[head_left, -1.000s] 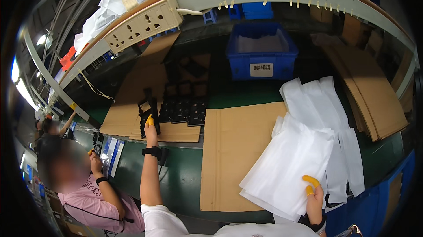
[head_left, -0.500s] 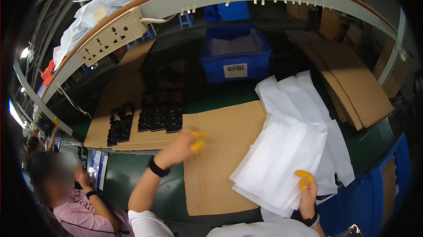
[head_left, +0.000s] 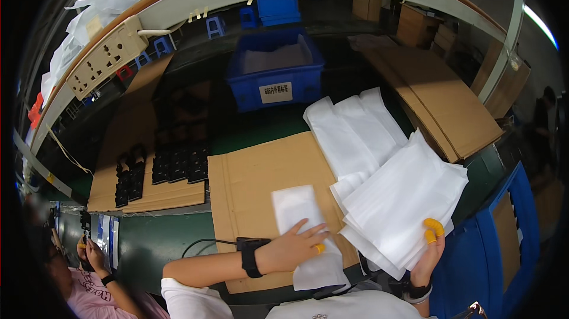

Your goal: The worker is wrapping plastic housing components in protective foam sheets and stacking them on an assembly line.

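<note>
My left hand (head_left: pixel 294 249), with a wristband and a yellow finger cot, lies palm down with fingers spread on a narrow white sheet-like piece (head_left: pixel 294 203). That piece rests on a flat cardboard sheet (head_left: pixel 243 171) and reaches toward the near edge. My right hand (head_left: pixel 428 252), wearing yellow finger cots, grips the lower right edge of a stack of thin white sheets or pouches (head_left: pixel 409 194); I cannot tell which. Behind that stack, more white sheets (head_left: pixel 349 135) lie fanned out, partly covered by it.
Black plastic parts (head_left: pixel 181 163) stand in rows on cardboard at the left. A blue bin (head_left: pixel 275 76) sits at the back, stacked cardboard (head_left: pixel 432 99) at back right, a blue crate (head_left: pixel 474 260) at lower right. A person in pink (head_left: pixel 98 289) works at lower left.
My left hand has come down from above the cardboard onto a white piece that now lies there. My right hand has shifted the gripped stack right, off the fanned sheets. The view has turned rightward.
</note>
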A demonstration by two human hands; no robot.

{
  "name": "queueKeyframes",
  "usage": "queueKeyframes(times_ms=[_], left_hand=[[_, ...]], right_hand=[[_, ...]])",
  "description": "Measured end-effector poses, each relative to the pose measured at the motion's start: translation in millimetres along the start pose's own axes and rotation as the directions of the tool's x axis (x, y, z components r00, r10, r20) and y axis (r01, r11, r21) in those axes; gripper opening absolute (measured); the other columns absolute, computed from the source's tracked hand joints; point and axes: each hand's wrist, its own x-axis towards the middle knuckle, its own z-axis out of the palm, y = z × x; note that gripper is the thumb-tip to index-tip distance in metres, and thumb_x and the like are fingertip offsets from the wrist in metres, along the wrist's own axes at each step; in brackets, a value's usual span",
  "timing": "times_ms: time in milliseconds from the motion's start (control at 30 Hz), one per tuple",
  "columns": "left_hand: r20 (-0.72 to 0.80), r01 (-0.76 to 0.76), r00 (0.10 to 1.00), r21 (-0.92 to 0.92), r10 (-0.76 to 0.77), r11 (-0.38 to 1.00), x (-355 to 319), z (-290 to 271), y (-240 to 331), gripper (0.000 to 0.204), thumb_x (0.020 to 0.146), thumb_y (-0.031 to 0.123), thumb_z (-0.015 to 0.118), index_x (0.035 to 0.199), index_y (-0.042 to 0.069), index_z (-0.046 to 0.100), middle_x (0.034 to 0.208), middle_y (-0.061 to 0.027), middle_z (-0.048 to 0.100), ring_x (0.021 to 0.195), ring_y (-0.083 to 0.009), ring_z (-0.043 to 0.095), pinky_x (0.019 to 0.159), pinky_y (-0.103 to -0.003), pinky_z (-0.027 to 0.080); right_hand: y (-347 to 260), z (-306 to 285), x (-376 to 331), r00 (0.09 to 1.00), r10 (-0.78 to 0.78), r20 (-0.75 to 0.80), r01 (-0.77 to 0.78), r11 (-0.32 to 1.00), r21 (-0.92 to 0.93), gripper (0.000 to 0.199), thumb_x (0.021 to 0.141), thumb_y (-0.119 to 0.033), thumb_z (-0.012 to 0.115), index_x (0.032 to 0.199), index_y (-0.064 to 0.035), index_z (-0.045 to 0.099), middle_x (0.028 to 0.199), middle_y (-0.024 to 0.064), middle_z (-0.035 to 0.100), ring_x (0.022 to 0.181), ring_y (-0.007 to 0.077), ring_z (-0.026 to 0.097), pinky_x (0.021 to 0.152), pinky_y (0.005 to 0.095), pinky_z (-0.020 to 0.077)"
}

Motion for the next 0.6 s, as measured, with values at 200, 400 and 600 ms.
queueKeyframes(times_ms=[200, 400, 600], left_hand=[[-0.007, 0.514, 0.857, 0.054, -0.515, 0.856, -77.5, -19.7, -19.9, 0.056, 0.06, 0.021, 0.07, 0.114, 0.016, 0.054, 0.117, -0.0178, 0.045, 0.111, -0.031, 0.046, 0.09, -0.051, 0.036], [0.009, 0.811, 0.581, -0.093, -0.814, 0.578, -123.4, -36.3, -24.9, 0.065, 0.06, 0.025, 0.073, 0.119, 0.015, 0.048, 0.108, -0.0215, 0.047, 0.099, -0.0365, 0.051, 0.086, -0.047, 0.04], [-0.1, -0.025, 0.53, -0.994, -0.842, 0.102, -134.2, -44.7, -17.3, 0.081, 0.08, 0.027, 0.061, 0.139, 0.004, 0.01, 0.14, -0.0116, 0.024, 0.124, -0.0188, 0.032, 0.101, -0.033, 0.03]], right_hand=[[-4.0, 12.5, -15.2, 0.972, 0.094, 0.216, -0.09, 0.996, -0.027, 0.018, 0.083, -0.002, 0.045, 0.092, 0.0012, 0.06, 0.095, 0.0073, 0.059, 0.091, 0.0147, 0.051, 0.086, 0.0242, 0.0358], [-10.0, 49.3, -33.8, 0.765, 0.136, 0.629, 0.023, 0.971, -0.238, 0.028, 0.084, 0.002, 0.04, 0.102, -0.0008, 0.061, 0.101, 0.0095, 0.059, 0.094, 0.0167, 0.051, 0.087, 0.0242, 0.0354], [10.9, 66.6, -39.2, 0.652, 0.283, 0.704, -0.017, 0.933, -0.359, 0.034, 0.083, 0.003, 0.039, 0.11, -0.0015, 0.059, 0.107, 0.0135, 0.054, 0.097, 0.0198, 0.05, 0.089, 0.025, 0.0349]])
